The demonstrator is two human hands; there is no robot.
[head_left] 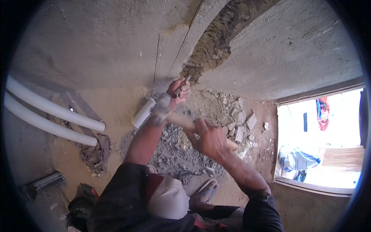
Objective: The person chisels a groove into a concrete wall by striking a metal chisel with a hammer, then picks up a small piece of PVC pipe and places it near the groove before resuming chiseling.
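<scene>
My left hand (178, 92) is closed around a ribbed metal chisel (182, 88). The chisel's tip meets the lower end of a rough channel (212, 48) cut into the grey wall. In my right hand (208, 138) is a hammer, gripped by its wooden handle (181, 121). The hammer head (160, 107), smeared by motion, appears over my left wrist, and I cannot tell whether it touches anything. A short white pipe piece (143, 113) shows beside my left forearm.
Broken rubble (174, 149) and flat chunks (251, 121) litter the floor below the channel. Two long white pipes (54, 112) reach in from the left, near a crumpled brown cloth or sack (96, 154). At right, a bright framed opening (277, 143) shows a plastic bag (297, 157). A sandalled foot (205, 193) stands below the rubble.
</scene>
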